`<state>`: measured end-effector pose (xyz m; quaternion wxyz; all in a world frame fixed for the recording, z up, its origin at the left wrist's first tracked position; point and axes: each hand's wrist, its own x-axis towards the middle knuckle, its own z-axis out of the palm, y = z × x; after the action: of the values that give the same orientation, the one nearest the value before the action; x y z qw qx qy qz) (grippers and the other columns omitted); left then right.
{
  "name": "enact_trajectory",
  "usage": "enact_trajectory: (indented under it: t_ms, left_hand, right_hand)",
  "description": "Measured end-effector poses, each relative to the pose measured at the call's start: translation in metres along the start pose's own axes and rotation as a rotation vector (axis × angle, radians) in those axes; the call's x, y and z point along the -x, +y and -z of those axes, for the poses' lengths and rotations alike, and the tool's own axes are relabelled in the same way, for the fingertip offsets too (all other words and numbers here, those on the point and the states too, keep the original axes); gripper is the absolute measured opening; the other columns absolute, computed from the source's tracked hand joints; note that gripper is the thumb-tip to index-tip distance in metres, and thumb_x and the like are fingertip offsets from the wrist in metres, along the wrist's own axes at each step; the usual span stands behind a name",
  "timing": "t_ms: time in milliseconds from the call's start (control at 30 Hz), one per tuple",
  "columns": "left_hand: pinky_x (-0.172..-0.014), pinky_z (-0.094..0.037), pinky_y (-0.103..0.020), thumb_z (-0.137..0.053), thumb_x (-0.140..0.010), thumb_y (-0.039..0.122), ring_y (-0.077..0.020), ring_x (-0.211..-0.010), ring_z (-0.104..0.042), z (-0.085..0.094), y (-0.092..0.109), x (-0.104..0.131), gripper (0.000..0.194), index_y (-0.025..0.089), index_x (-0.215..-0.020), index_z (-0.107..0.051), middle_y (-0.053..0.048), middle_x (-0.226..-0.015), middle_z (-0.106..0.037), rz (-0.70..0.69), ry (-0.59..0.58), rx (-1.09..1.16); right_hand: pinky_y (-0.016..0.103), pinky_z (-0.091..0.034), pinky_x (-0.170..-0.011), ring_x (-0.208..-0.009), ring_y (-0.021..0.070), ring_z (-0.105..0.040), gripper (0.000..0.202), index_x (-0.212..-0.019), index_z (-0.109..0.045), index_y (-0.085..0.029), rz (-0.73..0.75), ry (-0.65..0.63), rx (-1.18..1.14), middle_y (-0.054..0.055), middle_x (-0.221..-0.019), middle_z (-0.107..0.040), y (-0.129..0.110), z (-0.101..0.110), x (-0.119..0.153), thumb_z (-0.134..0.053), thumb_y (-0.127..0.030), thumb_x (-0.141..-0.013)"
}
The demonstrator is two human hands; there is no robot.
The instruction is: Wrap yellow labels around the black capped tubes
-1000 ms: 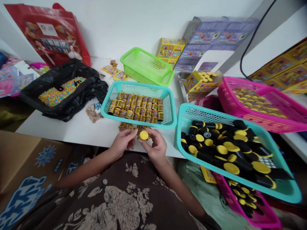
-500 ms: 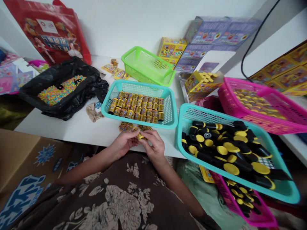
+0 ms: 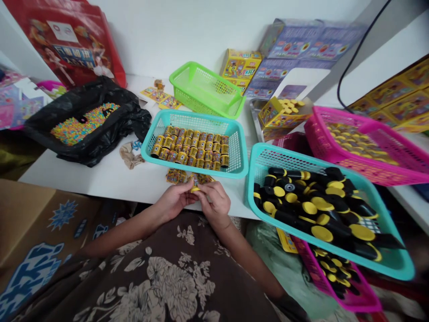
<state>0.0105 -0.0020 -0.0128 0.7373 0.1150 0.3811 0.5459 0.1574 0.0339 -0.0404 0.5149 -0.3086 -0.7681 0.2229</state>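
Note:
Both hands meet at the table's front edge around a small container with a yellow lid and a printed wrapper (image 3: 195,183). My left hand (image 3: 174,199) pinches it from the left. My right hand (image 3: 215,201) grips it from the right, and its fingers hide much of it. Just behind the fingers lie printed labels (image 3: 176,175) in small stacks. Beyond them a turquoise basket (image 3: 194,117) holds rows of small labelled containers (image 3: 192,150). On the right, a larger turquoise basket (image 3: 258,154) is filled with black containers with yellow lids (image 3: 310,208).
A bin lined with black plastic (image 3: 130,120) holds colourful beads (image 3: 85,123) on the left. A green basket (image 3: 206,107) and yellow boxes (image 3: 239,67) stand at the back. To the right is a pink basket (image 3: 362,172). An open cardboard box (image 3: 67,219) sits below left.
The small container has turned slightly between my fingers, with its printed side now more upright. Both hands stay in nearly the same place, and the view has shifted a little.

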Motion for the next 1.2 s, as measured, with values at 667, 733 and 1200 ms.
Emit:
enact_trajectory:
  t_ms: [667, 733, 1200]
  left_hand:
    - [-0.061, -0.049, -0.024, -0.085, -0.065, 0.036, -0.0113, -0.067, -0.060, -0.002, 0.005, -0.001, 0.032, 0.014, -0.083, -0.070, -0.003, -0.081, -0.067, -0.096, 0.035, -0.082]
    - [-0.060, -0.048, -0.024, -0.087, -0.063, 0.032, -0.0110, -0.067, -0.060, -0.005, 0.006, 0.001, 0.033, 0.016, -0.084, -0.069, -0.001, -0.080, -0.067, -0.144, 0.066, -0.084]
    - [-0.054, -0.046, -0.022, -0.089, -0.056, 0.033, -0.0091, -0.062, -0.055, -0.009, 0.002, 0.004, 0.037, 0.015, -0.065, -0.059, 0.004, -0.065, -0.059, -0.382, 0.236, -0.084]
  right_hand:
    - [0.038, -0.055, -0.074, -0.081, 0.0211, -0.065, 0.025, -0.111, -0.069, -0.027, 0.041, 0.017, -0.008, 0.006, -0.090, -0.071, -0.003, -0.002, -0.002, -0.067, -0.023, -0.087]
    - [0.038, -0.055, -0.075, -0.083, 0.0212, -0.066, 0.025, -0.112, -0.067, -0.026, 0.035, 0.025, 0.007, 0.006, -0.091, -0.071, -0.003, -0.003, -0.002, -0.068, -0.023, -0.087]
    - [0.037, -0.057, -0.068, -0.080, 0.0210, -0.066, 0.030, -0.109, -0.061, -0.023, 0.089, 0.088, 0.063, 0.006, -0.089, -0.068, -0.010, -0.012, 0.001, -0.070, -0.018, -0.081]
